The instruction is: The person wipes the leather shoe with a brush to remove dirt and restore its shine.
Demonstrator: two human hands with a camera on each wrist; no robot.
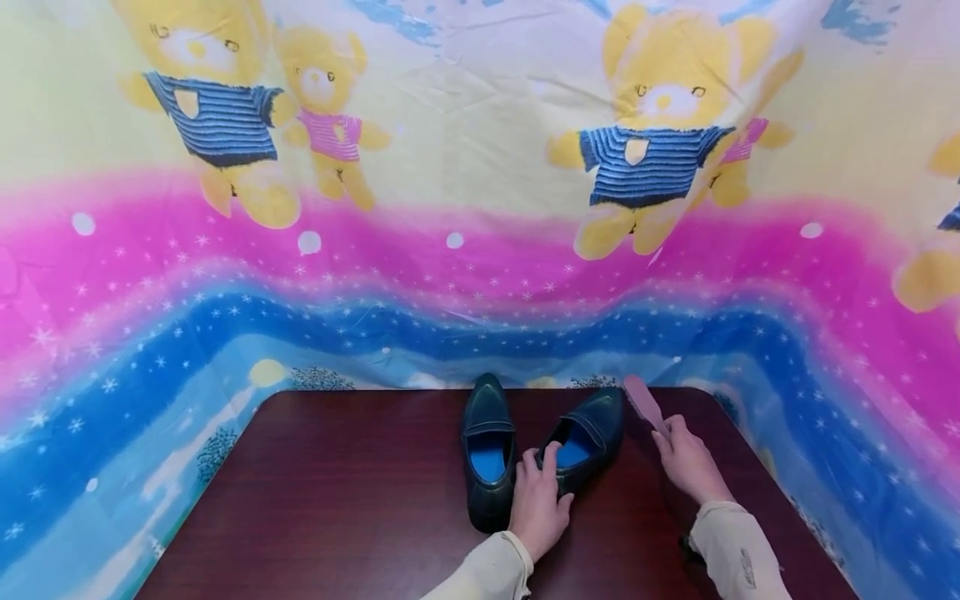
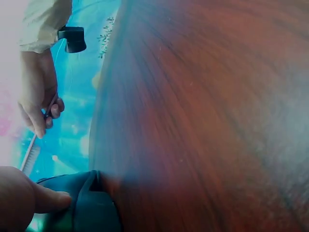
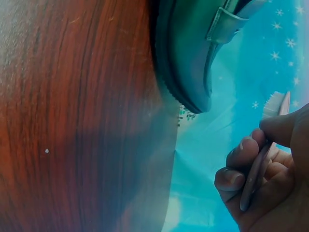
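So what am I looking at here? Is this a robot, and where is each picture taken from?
No robot: these are a person's two bare hands. The wide picture comes from a camera worn on the head; the other two, from one on each wrist. One dark shoe stands on the brown table. The left hand holds the other shoe near the heel, and the right hand grips a pink brush, whose pale bristles show in both wrist views. A bear-print cloth hangs behind.

A table is showing dark reddish-brown grain, with a white speck dotting it. Behind and beside it a cloth is hanging, its printed bears wearing striped shirts, its snowflakes scattering over pink and blue bands.
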